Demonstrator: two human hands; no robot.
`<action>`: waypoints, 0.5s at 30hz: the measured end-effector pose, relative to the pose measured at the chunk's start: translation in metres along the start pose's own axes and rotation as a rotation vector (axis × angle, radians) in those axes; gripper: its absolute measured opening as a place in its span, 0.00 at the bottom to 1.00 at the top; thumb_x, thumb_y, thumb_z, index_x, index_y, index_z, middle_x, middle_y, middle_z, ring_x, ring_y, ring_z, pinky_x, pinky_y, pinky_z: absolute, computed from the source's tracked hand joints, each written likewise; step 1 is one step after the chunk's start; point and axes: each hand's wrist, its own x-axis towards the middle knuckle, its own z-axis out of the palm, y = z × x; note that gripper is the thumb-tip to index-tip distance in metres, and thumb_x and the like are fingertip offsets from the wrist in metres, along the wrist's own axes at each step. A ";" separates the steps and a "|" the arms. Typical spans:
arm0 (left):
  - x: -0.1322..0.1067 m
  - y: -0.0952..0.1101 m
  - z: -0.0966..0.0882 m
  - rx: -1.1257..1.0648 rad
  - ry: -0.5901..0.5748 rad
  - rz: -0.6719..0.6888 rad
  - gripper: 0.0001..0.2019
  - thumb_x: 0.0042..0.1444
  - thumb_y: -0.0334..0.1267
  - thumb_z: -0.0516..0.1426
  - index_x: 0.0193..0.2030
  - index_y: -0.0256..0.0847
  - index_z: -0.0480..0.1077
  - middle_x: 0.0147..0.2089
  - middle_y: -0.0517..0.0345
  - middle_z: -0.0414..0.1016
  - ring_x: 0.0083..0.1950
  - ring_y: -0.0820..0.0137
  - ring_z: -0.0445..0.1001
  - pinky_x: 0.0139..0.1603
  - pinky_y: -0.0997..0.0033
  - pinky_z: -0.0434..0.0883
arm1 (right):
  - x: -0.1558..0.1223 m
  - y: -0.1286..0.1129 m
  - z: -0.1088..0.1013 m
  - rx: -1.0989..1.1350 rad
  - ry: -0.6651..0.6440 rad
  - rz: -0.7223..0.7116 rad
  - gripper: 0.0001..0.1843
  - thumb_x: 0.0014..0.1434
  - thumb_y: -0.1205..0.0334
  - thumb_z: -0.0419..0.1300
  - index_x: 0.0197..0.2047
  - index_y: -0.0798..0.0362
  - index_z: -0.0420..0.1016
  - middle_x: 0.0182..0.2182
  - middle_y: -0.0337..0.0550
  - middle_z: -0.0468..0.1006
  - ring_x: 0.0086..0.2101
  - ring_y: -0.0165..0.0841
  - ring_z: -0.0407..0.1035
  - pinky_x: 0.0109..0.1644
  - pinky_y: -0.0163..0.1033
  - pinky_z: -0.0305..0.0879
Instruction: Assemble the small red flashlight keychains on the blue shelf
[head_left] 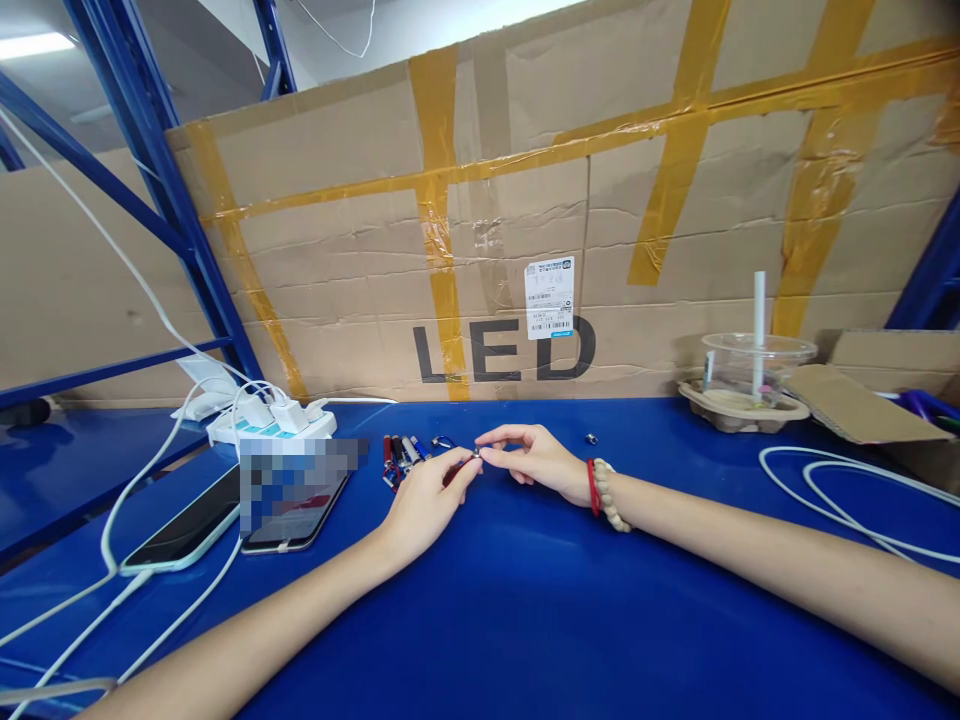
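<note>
Head: metal piece between fingers.

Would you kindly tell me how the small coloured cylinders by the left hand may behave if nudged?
The small cylinders look round and slim, so they would probably roll on the smooth blue table. They seem tiny beside the left hand, so likely light and easily scattered. They look rigid, unlikely to bend.

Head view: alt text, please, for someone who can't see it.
The left hand and right hand meet fingertip to fingertip on a small silvery part above a blue table, beside a cluster of pen-like pieces. Two phones lie at left; cardboard marked LED stands behind.
</note>
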 end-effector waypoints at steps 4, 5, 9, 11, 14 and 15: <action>0.000 0.002 0.000 0.024 0.004 -0.008 0.15 0.57 0.45 0.43 0.27 0.40 0.63 0.22 0.63 0.64 0.24 0.74 0.63 0.27 0.77 0.58 | 0.000 0.000 0.000 -0.001 0.009 0.005 0.19 0.46 0.54 0.63 0.39 0.57 0.75 0.20 0.35 0.69 0.15 0.19 0.54 0.18 0.29 0.47; 0.000 0.002 0.000 0.034 0.008 -0.015 0.15 0.57 0.45 0.44 0.28 0.40 0.64 0.22 0.63 0.64 0.25 0.74 0.63 0.27 0.77 0.58 | 0.000 0.000 0.000 0.001 0.010 0.006 0.19 0.45 0.54 0.63 0.38 0.57 0.75 0.20 0.35 0.69 0.15 0.19 0.54 0.18 0.30 0.47; -0.001 0.002 0.000 0.048 0.014 -0.043 0.14 0.57 0.44 0.45 0.31 0.41 0.66 0.26 0.62 0.67 0.28 0.73 0.64 0.27 0.77 0.58 | 0.000 0.001 0.000 0.005 0.013 0.011 0.19 0.44 0.54 0.64 0.38 0.57 0.76 0.20 0.36 0.70 0.15 0.19 0.54 0.18 0.29 0.46; 0.000 0.001 0.000 0.027 0.005 -0.042 0.13 0.57 0.44 0.45 0.30 0.41 0.66 0.26 0.62 0.67 0.28 0.73 0.64 0.28 0.77 0.59 | 0.000 0.001 0.000 0.001 0.013 0.015 0.20 0.44 0.53 0.64 0.38 0.58 0.76 0.20 0.36 0.70 0.15 0.18 0.54 0.18 0.29 0.46; 0.000 0.001 0.000 -0.021 -0.012 -0.026 0.14 0.57 0.44 0.44 0.29 0.40 0.64 0.25 0.62 0.65 0.28 0.74 0.63 0.30 0.77 0.59 | 0.000 0.001 0.000 -0.002 0.014 0.020 0.21 0.44 0.52 0.64 0.38 0.58 0.75 0.21 0.36 0.71 0.15 0.18 0.53 0.18 0.29 0.46; 0.000 0.000 0.000 -0.032 -0.014 -0.021 0.14 0.57 0.44 0.44 0.29 0.39 0.63 0.25 0.62 0.64 0.28 0.74 0.63 0.30 0.77 0.60 | 0.000 0.001 0.000 -0.002 0.015 0.021 0.21 0.44 0.52 0.64 0.38 0.58 0.75 0.21 0.37 0.71 0.15 0.18 0.53 0.18 0.29 0.46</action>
